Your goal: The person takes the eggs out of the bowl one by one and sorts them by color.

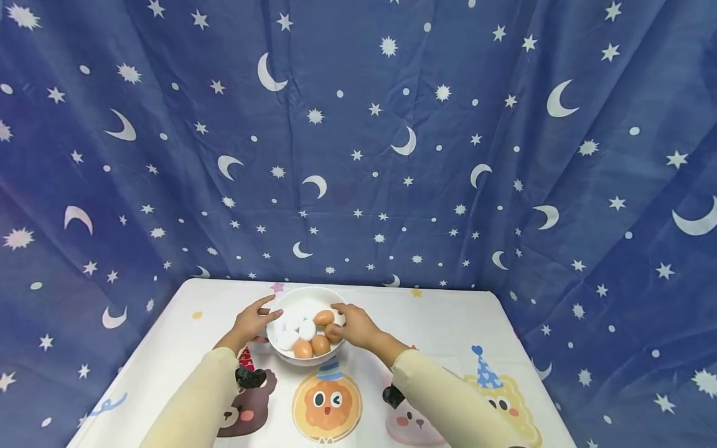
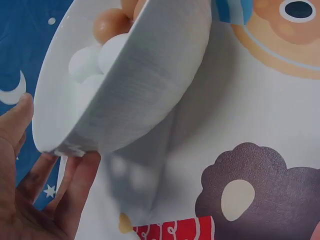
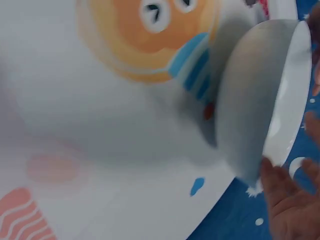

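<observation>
A white bowl (image 1: 309, 359) stands at the middle back of the table with several brown eggs (image 1: 303, 349) and white eggs (image 1: 307, 330) in it. My left hand (image 1: 250, 322) holds the bowl's left side; in the left wrist view, fingers (image 2: 80, 175) reach against the underside of its rim and another digit lies at the edge. At the right side is my right hand (image 1: 360, 325), partly over the bowl and covering part of a brown egg. In the blurred right wrist view, one fingertip (image 3: 268, 167) touches the bowl's edge while the others are spread.
The white tablecloth (image 1: 185, 354) carries printed cartoon animals, such as a round orange face (image 1: 327, 404). A dark blue curtain (image 1: 358, 249) with moons and stars hangs behind the table's back edge and on both sides. Small black devices sit at both wrists.
</observation>
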`<state>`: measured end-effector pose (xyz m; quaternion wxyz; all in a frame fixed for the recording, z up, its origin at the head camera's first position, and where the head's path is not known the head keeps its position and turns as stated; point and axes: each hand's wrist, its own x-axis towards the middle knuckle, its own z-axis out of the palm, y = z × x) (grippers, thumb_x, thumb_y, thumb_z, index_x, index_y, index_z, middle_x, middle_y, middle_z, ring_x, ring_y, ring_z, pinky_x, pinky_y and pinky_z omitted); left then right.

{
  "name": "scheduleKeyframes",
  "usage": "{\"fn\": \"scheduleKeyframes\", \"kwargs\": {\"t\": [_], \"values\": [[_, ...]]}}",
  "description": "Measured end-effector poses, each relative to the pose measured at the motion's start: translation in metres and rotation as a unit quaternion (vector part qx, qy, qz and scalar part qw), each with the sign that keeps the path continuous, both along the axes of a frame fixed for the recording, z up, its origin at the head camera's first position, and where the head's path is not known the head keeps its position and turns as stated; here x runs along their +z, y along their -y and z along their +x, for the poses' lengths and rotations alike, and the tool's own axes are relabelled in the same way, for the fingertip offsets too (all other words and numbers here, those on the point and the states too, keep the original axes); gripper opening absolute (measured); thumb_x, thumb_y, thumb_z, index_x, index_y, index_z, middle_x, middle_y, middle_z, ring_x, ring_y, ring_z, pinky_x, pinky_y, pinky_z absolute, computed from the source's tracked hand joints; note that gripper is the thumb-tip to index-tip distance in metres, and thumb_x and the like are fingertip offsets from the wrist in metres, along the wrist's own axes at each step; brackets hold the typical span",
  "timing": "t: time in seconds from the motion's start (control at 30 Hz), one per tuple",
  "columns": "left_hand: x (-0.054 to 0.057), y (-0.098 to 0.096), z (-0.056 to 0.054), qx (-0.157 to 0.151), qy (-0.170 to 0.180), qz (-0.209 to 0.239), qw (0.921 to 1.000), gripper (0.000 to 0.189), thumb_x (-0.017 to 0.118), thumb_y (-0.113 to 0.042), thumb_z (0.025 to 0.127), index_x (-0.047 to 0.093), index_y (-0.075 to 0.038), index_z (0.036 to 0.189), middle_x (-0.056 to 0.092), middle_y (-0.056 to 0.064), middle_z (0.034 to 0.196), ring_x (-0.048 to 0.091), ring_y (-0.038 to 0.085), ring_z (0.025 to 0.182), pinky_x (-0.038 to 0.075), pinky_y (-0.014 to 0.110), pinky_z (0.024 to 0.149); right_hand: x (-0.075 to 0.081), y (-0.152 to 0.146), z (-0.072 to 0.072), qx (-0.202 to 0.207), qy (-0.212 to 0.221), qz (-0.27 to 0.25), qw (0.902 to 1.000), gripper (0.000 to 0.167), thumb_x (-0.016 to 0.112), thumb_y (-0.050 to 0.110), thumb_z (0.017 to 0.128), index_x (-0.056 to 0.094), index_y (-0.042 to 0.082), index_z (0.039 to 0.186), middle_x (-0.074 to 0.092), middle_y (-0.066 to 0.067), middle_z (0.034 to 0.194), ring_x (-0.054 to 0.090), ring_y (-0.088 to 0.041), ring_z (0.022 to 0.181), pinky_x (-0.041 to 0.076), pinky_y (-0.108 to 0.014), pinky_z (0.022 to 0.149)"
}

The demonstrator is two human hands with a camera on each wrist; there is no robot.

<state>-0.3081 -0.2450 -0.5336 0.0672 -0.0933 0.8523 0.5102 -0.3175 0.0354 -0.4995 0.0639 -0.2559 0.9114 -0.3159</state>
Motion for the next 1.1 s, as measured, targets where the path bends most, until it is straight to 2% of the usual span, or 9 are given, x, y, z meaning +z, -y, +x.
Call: {"fn": "scheduleKeyframes", "kwargs": {"t": [0.17, 0.3, 0.5, 0.6, 0.73, 0.83, 0.9, 1.0, 1.1], "values": [[-0.002, 0.004, 0.005, 0.004, 0.018, 0.052, 0.9985, 0.066, 0.061, -0.028, 0.099, 0.029, -0.017, 0.156, 0.038, 0.031, 0.147, 0.050, 0.049, 0.123, 0.065, 0.038, 0.066, 0.006, 0.014, 0.001, -0.042, 0.013, 0.024, 0.9987, 0.057, 0.076, 0.020, 0.086, 0.055, 0.000, 0.135, 0.063, -0.023, 0.127, 0.058, -0.036, 0.121, 0.051, -0.047, 0.103], [-0.004, 0.008, 0.007, 0.000, 0.019, 0.082, 0.9965, 0.065, 0.061, -0.020, 0.099, 0.029, -0.016, 0.156, 0.036, 0.032, 0.147, 0.054, 0.047, 0.121, 0.065, 0.039, 0.068, 0.007, 0.022, 0.002, -0.056, 0.021, 0.023, 0.9979, 0.054, 0.075, 0.013, 0.081, 0.059, -0.004, 0.129, 0.067, -0.023, 0.120, 0.061, -0.035, 0.115, 0.053, -0.045, 0.100], [-0.007, 0.012, 0.011, -0.003, 0.024, 0.134, 0.9907, 0.062, 0.060, -0.015, 0.099, 0.031, -0.013, 0.155, 0.034, 0.032, 0.148, 0.055, 0.045, 0.122, 0.064, 0.041, 0.074, 0.000, 0.032, 0.000, -0.095, 0.017, 0.035, 0.9947, 0.050, 0.079, 0.014, 0.077, 0.064, -0.008, 0.119, 0.069, -0.022, 0.115, 0.064, -0.036, 0.111, 0.055, -0.044, 0.098], [-0.008, 0.013, 0.011, -0.006, 0.029, 0.150, 0.9883, 0.062, 0.060, -0.017, 0.100, 0.031, -0.013, 0.155, 0.033, 0.032, 0.149, 0.053, 0.045, 0.125, 0.064, 0.040, 0.076, -0.002, 0.037, -0.002, -0.119, 0.011, 0.052, 0.9915, 0.037, 0.081, 0.014, 0.073, 0.069, -0.005, 0.102, 0.071, -0.015, 0.096, 0.066, -0.029, 0.091, 0.059, -0.037, 0.083], [-0.008, 0.014, 0.011, -0.001, 0.035, 0.170, 0.9848, 0.064, 0.061, -0.017, 0.099, 0.030, -0.015, 0.156, 0.032, 0.031, 0.150, 0.050, 0.046, 0.127, 0.064, 0.042, 0.078, -0.001, 0.045, -0.003, -0.146, 0.007, 0.073, 0.9866, 0.027, 0.084, 0.017, 0.074, 0.065, 0.000, 0.084, 0.065, -0.007, 0.077, 0.058, -0.021, 0.073, 0.057, -0.033, 0.072], [-0.008, 0.016, 0.010, 0.007, 0.041, 0.183, 0.9822, 0.065, 0.061, -0.015, 0.099, 0.030, -0.017, 0.156, 0.033, 0.029, 0.150, 0.053, 0.044, 0.126, 0.064, 0.042, 0.078, -0.003, 0.051, -0.004, -0.161, 0.007, 0.079, 0.9837, 0.029, 0.085, 0.018, 0.076, 0.067, -0.001, 0.085, 0.067, -0.009, 0.079, 0.059, -0.020, 0.074, 0.058, -0.032, 0.074], [-0.009, 0.017, 0.009, 0.007, 0.046, 0.185, 0.9816, 0.065, 0.061, -0.016, 0.099, 0.030, -0.017, 0.155, 0.033, 0.029, 0.150, 0.057, 0.040, 0.123, 0.064, 0.041, 0.078, -0.006, 0.054, -0.004, -0.168, 0.006, 0.079, 0.9825, 0.027, 0.085, 0.016, 0.074, 0.067, -0.001, 0.084, 0.067, -0.009, 0.079, 0.059, -0.019, 0.070, 0.057, -0.028, 0.065], [-0.011, 0.018, 0.008, 0.014, 0.053, 0.190, 0.9803, 0.063, 0.063, -0.017, 0.098, 0.034, -0.018, 0.154, 0.034, 0.027, 0.151, 0.062, 0.032, 0.117, 0.064, 0.040, 0.078, -0.012, 0.056, -0.004, -0.173, 0.003, 0.086, 0.9811, 0.023, 0.085, 0.013, 0.072, 0.069, -0.001, 0.082, 0.069, -0.009, 0.080, 0.058, -0.017, 0.068, 0.055, -0.024, 0.061], [-0.012, 0.018, 0.009, 0.006, 0.057, 0.194, 0.9794, 0.062, 0.061, -0.017, 0.099, 0.034, -0.016, 0.154, 0.033, 0.027, 0.152, 0.060, 0.035, 0.120, 0.063, 0.040, 0.080, -0.017, 0.057, -0.004, -0.178, -0.001, 0.096, 0.9794, 0.017, 0.082, 0.008, 0.071, 0.069, 0.001, 0.078, 0.069, -0.008, 0.080, 0.056, -0.017, 0.066, 0.054, -0.024, 0.060]]}}
